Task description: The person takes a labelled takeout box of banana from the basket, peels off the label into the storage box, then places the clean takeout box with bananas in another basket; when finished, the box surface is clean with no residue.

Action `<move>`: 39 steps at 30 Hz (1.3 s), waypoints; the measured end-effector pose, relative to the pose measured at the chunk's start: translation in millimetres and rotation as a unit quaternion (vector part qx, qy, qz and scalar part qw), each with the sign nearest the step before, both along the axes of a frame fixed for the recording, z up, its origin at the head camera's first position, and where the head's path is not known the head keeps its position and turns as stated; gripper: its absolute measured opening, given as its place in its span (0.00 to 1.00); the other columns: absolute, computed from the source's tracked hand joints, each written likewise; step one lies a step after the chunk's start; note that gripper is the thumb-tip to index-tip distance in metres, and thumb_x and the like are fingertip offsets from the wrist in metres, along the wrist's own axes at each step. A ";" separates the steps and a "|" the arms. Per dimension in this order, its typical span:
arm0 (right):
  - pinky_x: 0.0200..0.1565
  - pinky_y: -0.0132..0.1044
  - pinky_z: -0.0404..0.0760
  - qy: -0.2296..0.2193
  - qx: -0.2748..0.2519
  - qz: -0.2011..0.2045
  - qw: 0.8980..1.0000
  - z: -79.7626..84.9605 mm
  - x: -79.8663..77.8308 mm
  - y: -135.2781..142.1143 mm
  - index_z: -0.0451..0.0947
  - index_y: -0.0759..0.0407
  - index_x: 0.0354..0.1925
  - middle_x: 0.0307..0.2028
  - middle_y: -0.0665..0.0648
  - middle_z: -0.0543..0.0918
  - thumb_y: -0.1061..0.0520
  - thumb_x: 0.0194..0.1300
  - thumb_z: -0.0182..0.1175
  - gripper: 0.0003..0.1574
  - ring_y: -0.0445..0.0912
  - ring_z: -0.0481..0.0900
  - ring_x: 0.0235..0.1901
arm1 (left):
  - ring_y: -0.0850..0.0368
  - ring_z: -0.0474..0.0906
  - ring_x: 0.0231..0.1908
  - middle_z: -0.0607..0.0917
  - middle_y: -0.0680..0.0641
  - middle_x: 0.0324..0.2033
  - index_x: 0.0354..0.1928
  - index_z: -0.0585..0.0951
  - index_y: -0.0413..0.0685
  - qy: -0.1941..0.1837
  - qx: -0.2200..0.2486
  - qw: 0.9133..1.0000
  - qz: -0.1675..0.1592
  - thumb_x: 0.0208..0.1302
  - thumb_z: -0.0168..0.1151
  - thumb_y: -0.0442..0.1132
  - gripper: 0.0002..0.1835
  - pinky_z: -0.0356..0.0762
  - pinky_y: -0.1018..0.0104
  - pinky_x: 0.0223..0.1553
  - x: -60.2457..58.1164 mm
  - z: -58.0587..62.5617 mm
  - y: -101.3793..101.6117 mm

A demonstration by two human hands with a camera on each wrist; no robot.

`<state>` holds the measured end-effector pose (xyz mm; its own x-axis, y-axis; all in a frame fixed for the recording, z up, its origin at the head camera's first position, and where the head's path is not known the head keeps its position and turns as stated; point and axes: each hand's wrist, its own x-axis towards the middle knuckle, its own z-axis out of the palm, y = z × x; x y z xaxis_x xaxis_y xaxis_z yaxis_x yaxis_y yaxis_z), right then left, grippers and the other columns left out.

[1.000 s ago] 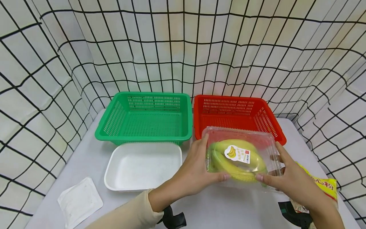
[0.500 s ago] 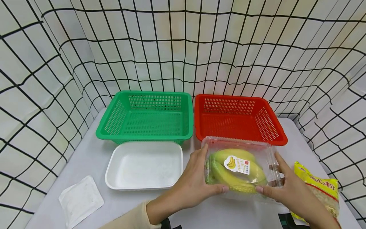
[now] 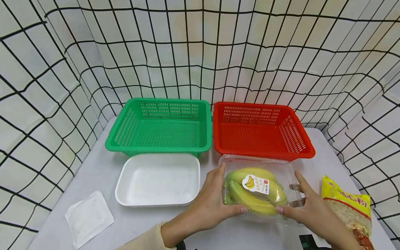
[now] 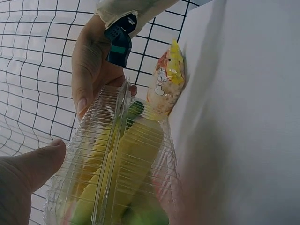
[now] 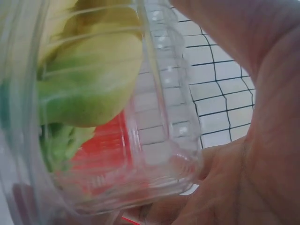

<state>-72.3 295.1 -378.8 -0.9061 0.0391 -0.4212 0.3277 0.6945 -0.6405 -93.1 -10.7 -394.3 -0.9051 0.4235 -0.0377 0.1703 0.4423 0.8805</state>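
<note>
A clear plastic clamshell box (image 3: 282, 170) of yellow-green bananas (image 3: 250, 194) is gripped between both hands, its labelled lid facing up. My left hand (image 3: 210, 203) holds the box's left side, thumb along the front edge. On the opposite side my right hand (image 3: 315, 208) grips it, thumb at the front and fingers around the end. Ridged clear walls of the box (image 4: 112, 154) fill much of the left wrist view. In the right wrist view, a greenish banana (image 5: 93, 79) shows through the plastic. Whether the box touches the table cannot be told.
A red basket (image 3: 260, 139) stands just behind the box, with a green basket (image 3: 168, 135) to its left. A white tray (image 3: 157, 180) sits before the green one. A white square packet (image 3: 89, 218) lies at left, a yellow-topped food bag (image 3: 348, 208) at right. Black grid netting surrounds the table.
Both hands have brought the banana box down and toward me, from overlapping the red basket to in front of it. More of the food bag at right is now visible.
</note>
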 end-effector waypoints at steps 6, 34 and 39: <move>0.37 0.43 0.87 0.007 -0.003 -0.001 1.000 -6.8 -1.2 -2.3 0.26 0.50 0.84 0.72 0.75 0.64 0.36 0.56 0.78 0.84 0.53 0.80 0.46 | 0.45 0.58 0.76 0.57 0.40 0.78 0.85 0.45 0.49 0.005 -0.012 1.000 0.001 0.54 0.79 0.61 0.68 0.64 0.40 0.72 -0.2 -5.3 0.0; 0.40 0.48 0.89 -0.001 -0.061 0.000 0.998 -29.6 -9.6 -2.0 0.25 0.51 0.84 0.72 0.80 0.58 0.43 0.56 0.80 0.85 0.56 0.77 0.45 | 0.41 0.57 0.76 0.56 0.36 0.77 0.84 0.46 0.43 0.001 -0.004 1.000 0.013 0.53 0.81 0.58 0.68 0.61 0.39 0.73 -2.2 -31.9 2.4; 0.39 0.45 0.88 0.001 -0.067 0.010 0.998 -30.8 -10.9 -0.5 0.26 0.51 0.84 0.73 0.80 0.59 0.44 0.56 0.80 0.84 0.54 0.78 0.41 | 0.41 0.56 0.77 0.56 0.36 0.78 0.84 0.45 0.42 0.001 0.002 1.000 0.012 0.54 0.81 0.56 0.68 0.60 0.39 0.73 -3.2 -34.0 2.8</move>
